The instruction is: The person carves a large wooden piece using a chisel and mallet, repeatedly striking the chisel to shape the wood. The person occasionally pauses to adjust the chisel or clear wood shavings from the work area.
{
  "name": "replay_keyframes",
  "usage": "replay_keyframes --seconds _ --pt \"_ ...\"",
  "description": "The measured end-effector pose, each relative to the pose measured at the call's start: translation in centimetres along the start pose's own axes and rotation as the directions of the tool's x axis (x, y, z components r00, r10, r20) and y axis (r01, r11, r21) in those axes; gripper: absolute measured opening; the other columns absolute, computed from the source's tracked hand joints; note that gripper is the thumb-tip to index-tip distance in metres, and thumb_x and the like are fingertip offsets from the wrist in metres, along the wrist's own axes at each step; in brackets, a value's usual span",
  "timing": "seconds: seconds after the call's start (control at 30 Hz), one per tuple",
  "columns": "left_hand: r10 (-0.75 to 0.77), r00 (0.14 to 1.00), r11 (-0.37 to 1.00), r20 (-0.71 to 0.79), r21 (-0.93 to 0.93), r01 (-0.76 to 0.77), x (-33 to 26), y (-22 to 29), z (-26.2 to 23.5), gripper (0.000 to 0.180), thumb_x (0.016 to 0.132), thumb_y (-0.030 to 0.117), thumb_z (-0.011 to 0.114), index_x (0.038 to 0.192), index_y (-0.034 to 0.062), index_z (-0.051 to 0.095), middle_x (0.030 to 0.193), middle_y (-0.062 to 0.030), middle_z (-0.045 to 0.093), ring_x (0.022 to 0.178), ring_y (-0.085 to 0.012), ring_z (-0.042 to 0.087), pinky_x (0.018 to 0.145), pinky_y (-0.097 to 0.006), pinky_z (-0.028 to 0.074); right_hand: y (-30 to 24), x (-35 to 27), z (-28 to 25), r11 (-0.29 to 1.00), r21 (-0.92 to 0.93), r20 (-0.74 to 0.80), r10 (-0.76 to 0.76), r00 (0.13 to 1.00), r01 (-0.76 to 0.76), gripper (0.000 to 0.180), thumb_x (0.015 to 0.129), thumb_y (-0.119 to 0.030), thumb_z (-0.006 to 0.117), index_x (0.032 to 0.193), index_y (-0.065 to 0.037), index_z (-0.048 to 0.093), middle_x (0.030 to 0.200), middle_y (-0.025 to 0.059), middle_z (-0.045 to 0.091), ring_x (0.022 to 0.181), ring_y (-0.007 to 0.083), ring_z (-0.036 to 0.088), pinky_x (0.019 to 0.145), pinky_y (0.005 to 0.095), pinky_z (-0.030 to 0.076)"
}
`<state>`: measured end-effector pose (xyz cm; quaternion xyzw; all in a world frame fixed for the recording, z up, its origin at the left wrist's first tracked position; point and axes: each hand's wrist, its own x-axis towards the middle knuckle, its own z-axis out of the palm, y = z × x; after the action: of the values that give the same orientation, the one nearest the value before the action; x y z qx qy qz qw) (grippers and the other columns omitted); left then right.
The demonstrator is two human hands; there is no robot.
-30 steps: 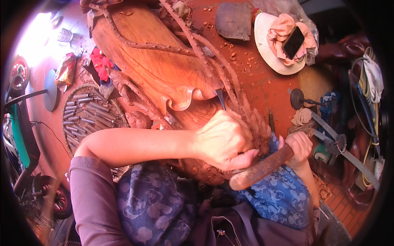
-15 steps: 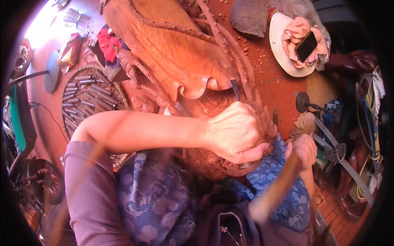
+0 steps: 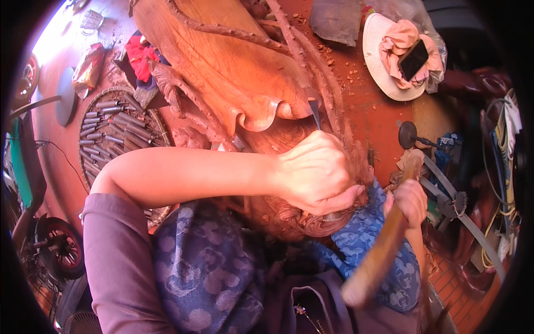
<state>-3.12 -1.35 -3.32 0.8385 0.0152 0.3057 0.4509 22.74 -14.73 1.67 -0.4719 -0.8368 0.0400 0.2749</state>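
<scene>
My left hand (image 3: 317,173) is closed in a fist around a chisel (image 3: 316,113). Only the chisel's dark metal blade shows beyond the fist, its tip close to the scalloped lip of a large wood carving (image 3: 222,67); its handle is hidden. My left forearm crosses over the lower part of the carving, where curling relief shows under the hand. To the right, my right hand (image 3: 409,202) grips a wooden mallet (image 3: 378,253) shaped like a thick stick. The mallet slants down toward my lap, apart from the chisel, its lower end slightly blurred.
A round woven tray (image 3: 164,127) at left holds many chisels (image 3: 133,131). A pale hat (image 3: 374,58) with pink cloth and a phone (image 3: 413,60) lies at far right. Nearby are a dark board (image 3: 336,21), wood chips, a round-based metal stand (image 3: 408,134) and grey metal strips (image 3: 478,238).
The whole view has shifted slightly. The mallet has swung a little, its lower end sitting slightly lower and its upper end showing more clearly. My left hand keeps its hold on the chisel.
</scene>
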Motion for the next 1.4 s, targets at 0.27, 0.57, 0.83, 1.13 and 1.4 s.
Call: replay_keyframes --seconds 0.27,0.57,0.83,1.13,1.4 --pt "0.039 0.989 0.992 -0.144 -0.113 -0.056 1.1 2.8 0.3 0.038 0.081 0.017 0.064 0.047 0.0077 0.050 0.048 -0.0110 0.051 0.046 -0.0337 0.055 0.048 -0.043 0.045 -0.9 0.1 -0.8 0.994 0.061 0.050 0.082 0.995 -0.085 0.030 0.070 -0.002 0.081 0.080 -0.004 0.053 0.070 0.0102 0.058 0.059 0.0281 0.060 0.057 0.0392 0.052" --pt "0.095 0.976 0.979 -0.195 -0.157 -0.126 1.3 1.8 0.6 0.028 0.082 0.014 0.066 0.061 0.0056 0.050 0.060 -0.0098 0.053 0.050 -0.0322 0.053 0.049 -0.042 0.042 -1.6 0.5 -1.2 0.980 0.095 0.132 0.159 0.978 -0.172 0.033 0.068 -0.004 0.084 0.080 -0.004 0.054 0.067 0.0090 0.057 0.057 0.0280 0.059 0.054 0.0373 0.049" --pt "0.058 0.970 0.980 -0.237 -0.173 -0.101 1.6 2.2 0.8 0.027 0.080 0.012 0.068 0.058 0.0043 0.053 0.058 -0.0112 0.057 0.049 -0.0334 0.056 0.048 -0.042 0.044 -1.5 0.5 -1.1 0.980 0.093 0.151 0.161 0.975 -0.177 0.033 0.066 -0.003 0.084 0.080 -0.004 0.054 0.067 0.0089 0.056 0.056 0.0287 0.059 0.053 0.0373 0.048" --pt "0.011 0.992 0.981 -0.129 -0.189 -0.035 1.5 1.7 0.4 0.026 0.086 0.019 0.058 0.064 0.0050 0.059 0.063 -0.0102 0.056 0.055 -0.0327 0.056 0.053 -0.043 0.045 -1.8 0.5 -1.2 0.979 0.094 0.170 0.161 0.972 -0.178 0.033 0.065 -0.003 0.084 0.079 -0.003 0.054 0.068 0.0092 0.057 0.057 0.0289 0.059 0.053 0.0374 0.048" --pt "-0.096 0.994 0.974 -0.043 -0.209 0.085 2.2 1.9 -0.6 0.037 0.088 0.016 0.057 0.055 0.0048 0.048 0.057 -0.0117 0.051 0.052 -0.0360 0.053 0.051 -0.045 0.043 -1.1 -0.2 -1.5 0.992 -0.027 0.028 0.123 0.992 -0.122 0.039 0.068 -0.002 0.085 0.088 -0.003 0.052 0.070 0.0096 0.058 0.058 0.0282 0.058 0.056 0.0391 0.052"
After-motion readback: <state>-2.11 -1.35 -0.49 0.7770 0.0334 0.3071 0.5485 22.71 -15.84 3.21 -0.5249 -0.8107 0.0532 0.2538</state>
